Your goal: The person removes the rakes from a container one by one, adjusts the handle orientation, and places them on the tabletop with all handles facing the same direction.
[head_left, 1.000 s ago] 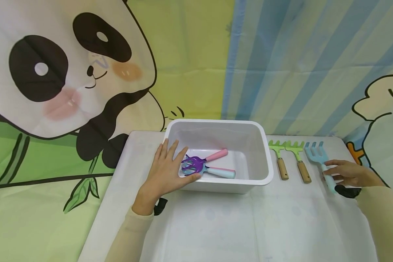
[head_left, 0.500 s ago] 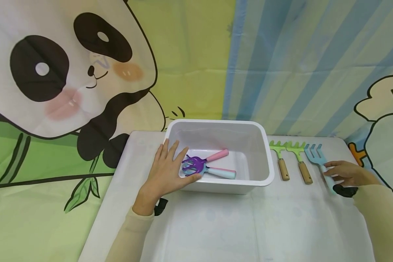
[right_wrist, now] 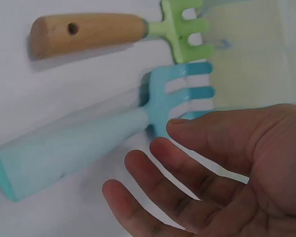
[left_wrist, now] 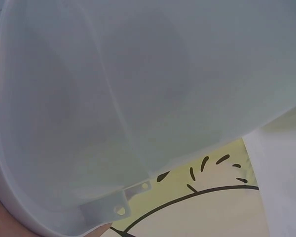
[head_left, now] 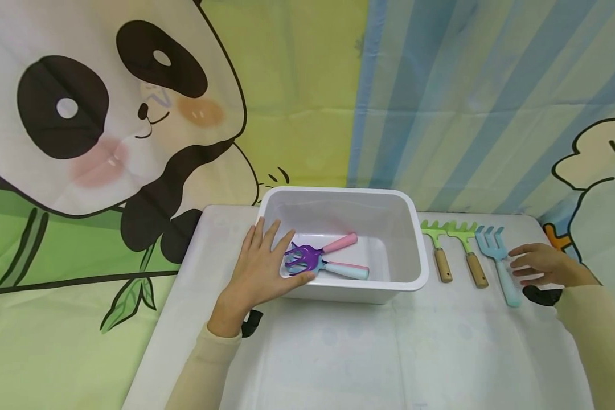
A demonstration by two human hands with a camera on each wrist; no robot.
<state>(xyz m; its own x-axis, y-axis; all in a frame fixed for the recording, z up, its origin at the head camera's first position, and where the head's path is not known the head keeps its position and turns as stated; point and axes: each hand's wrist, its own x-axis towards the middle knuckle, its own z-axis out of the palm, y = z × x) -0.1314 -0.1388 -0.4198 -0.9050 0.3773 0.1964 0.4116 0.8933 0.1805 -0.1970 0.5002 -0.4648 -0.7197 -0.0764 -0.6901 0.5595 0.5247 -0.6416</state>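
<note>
A printed cloth (head_left: 307, 102), with a big panda face on its left part and blue stripes towards the right, hangs behind a white table (head_left: 348, 353). On the table, by the cloth, stands a white tub (head_left: 338, 293), its long side facing the person. The left hand (head_left: 258, 267) rests over the tub's left end, fingers spread, thumb along the front rim. Well apart from it, the right hand (head_left: 548, 266) hovers with its fingers loosely bent and parted, holding nothing. Just beside its fingertips lies the blue fork (head_left: 506, 282) (the wrist view shows its pale, thick handle slanting below the prongs), flat on the table at the right end of a row. Next in that row come two green rakes (head_left: 470, 256) with wooden handles, between the fork and the tub. Inside the tub lie a pink-handled tool (head_left: 340, 242) and a pale-blue-handled tool (head_left: 346, 270), close together, with purple prongs overlapping light-blue ones at their heads.
</note>
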